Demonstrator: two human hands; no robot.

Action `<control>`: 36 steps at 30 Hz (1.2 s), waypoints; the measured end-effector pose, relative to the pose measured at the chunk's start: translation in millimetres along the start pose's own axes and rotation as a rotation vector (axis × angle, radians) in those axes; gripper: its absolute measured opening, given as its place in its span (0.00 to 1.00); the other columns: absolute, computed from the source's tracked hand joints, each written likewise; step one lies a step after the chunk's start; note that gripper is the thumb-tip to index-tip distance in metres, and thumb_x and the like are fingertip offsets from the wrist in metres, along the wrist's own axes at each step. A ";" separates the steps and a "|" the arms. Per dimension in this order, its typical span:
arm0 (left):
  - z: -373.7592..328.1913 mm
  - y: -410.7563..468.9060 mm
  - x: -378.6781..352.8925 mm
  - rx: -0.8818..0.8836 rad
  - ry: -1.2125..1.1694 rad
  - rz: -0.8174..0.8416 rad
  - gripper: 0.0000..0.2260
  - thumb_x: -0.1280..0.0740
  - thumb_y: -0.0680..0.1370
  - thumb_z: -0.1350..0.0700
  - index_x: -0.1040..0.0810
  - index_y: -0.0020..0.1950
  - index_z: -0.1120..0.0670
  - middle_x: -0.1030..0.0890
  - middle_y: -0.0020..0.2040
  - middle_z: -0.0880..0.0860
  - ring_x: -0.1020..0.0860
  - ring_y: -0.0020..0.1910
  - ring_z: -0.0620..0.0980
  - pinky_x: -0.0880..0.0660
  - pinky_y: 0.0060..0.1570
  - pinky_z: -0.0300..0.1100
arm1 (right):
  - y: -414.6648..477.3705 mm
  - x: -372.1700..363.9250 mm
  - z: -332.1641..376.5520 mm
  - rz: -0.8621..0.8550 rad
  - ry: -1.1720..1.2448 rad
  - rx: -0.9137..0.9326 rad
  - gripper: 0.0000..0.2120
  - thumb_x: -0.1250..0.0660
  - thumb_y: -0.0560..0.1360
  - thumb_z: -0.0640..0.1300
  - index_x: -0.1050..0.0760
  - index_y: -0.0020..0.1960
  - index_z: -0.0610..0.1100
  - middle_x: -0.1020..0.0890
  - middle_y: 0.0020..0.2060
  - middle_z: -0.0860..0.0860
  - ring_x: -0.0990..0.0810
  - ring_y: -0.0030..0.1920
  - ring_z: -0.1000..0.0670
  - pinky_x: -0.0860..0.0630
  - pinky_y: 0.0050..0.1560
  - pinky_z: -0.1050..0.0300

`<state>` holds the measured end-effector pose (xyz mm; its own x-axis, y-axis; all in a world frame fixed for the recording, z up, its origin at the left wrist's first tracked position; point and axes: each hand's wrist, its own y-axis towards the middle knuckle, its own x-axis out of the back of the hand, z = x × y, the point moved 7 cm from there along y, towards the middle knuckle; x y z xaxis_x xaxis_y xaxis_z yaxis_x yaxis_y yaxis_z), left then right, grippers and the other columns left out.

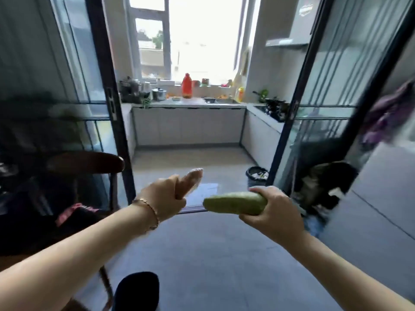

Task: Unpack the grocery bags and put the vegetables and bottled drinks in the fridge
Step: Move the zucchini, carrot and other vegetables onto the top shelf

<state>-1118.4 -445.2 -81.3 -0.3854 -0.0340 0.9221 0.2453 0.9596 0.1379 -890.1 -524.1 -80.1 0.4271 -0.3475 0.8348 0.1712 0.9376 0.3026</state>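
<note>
Both grips are clenched on vegetables: the left hand [165, 199] wraps the near end of a brownish, wrapped root vegetable [190, 179] whose tip points far and right, and the right hand [272, 212] clasps a pale green cucumber [235, 202] whose free end points left. Both are held above the grey floor [213, 254], close together but apart. Far ahead, past the open sliding glass doors [105, 104], a tabletop [190, 104] under the window carries an orange bottle [186, 85].
</note>
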 end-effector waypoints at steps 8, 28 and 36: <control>-266.2 152.4 -61.0 -0.461 0.223 -0.107 0.11 0.39 0.75 0.52 0.31 0.56 0.52 0.20 0.52 0.53 0.22 0.52 0.57 0.30 0.44 0.42 | 81.3 153.6 -201.2 -0.189 -0.071 -0.305 0.27 0.25 0.62 0.53 0.25 0.60 0.52 0.23 0.49 0.53 0.22 0.51 0.51 0.30 0.47 0.61; -781.7 473.3 -107.5 -1.427 0.125 -0.348 0.26 0.44 0.76 0.35 0.36 0.65 0.52 0.22 0.53 0.52 0.21 0.52 0.52 0.24 0.49 0.45 | 258.5 460.3 -485.5 -0.845 -0.538 -0.756 0.33 0.25 0.64 0.56 0.28 0.67 0.49 0.22 0.59 0.52 0.23 0.58 0.49 0.28 0.56 0.58; -937.7 508.7 -143.3 -1.765 -0.005 -0.679 0.12 0.40 0.79 0.48 0.29 0.56 0.54 0.22 0.41 0.53 0.19 0.39 0.53 0.24 0.38 0.44 | 314.4 561.5 -590.5 -1.050 -0.706 -0.710 0.32 0.24 0.63 0.54 0.26 0.64 0.48 0.22 0.59 0.50 0.22 0.58 0.45 0.28 0.56 0.56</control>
<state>-104.3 -214.1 195.8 -0.7973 -0.2278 0.5590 0.5766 -0.5613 0.5937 -72.2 -432.5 212.2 -0.6519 -0.5810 0.4873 0.6088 -0.0179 0.7931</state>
